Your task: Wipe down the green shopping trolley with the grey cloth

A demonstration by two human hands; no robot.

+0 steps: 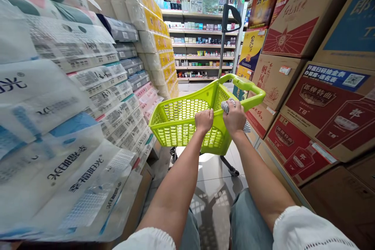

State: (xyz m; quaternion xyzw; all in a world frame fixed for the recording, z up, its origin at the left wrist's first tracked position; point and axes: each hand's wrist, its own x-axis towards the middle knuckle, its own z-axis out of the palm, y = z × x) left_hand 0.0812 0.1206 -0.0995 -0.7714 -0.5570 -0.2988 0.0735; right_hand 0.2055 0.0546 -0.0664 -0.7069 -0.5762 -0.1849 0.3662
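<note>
A bright green plastic shopping cart [187, 105] stands sideways in front of me, its basket pointing left and its handle at the right. I see nothing inside the basket. My left hand [204, 120] is wrapped round the near rim of the cart. To its right, my right hand [234, 117] is closed on the cart's rim near the handle, with a striped cloth [225, 107] between its fingers and part of the cloth hanging below the palm.
Wrapped paper packs [108, 93] are piled high at the left. Stacked cartons [310, 125] line the right side. Beyond the cart are a metal pole [222, 52] and stocked shelves [202, 31]. Tiled floor [211, 185] shows below the cart.
</note>
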